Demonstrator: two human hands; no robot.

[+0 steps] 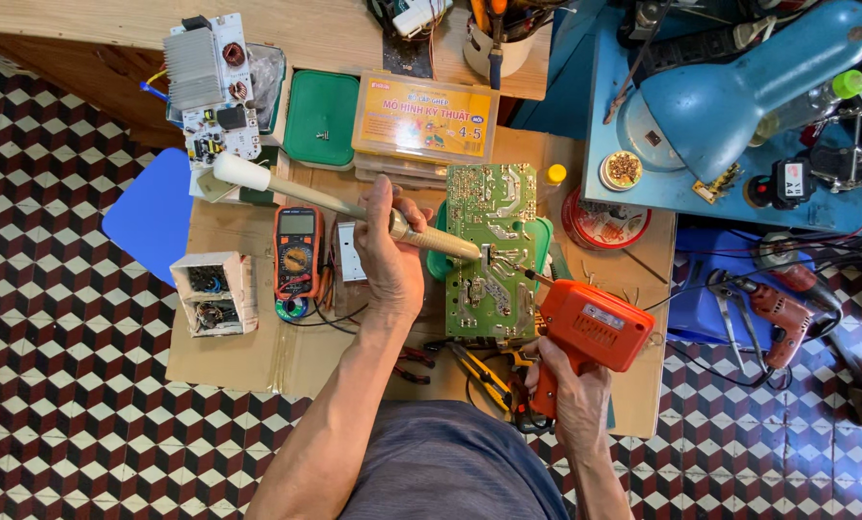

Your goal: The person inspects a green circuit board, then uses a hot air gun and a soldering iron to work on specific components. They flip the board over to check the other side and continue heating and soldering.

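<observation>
Now, left hand (390, 252): clamped on desoldering pump (354, 208), tip on green circuit board (492, 252).
Right hand (577, 397): gripping orange soldering gun (585, 332), near right.

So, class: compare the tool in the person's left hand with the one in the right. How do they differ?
The desoldering pump is a slim, cream-coloured tube; the soldering gun is bulky, orange and pistol-shaped. The left hand wraps round the pump's barrel, while the right hand grips the gun's handle from below. The pump approaches from the left, the gun from the right. Both tips meet on the green circuit board.
</observation>
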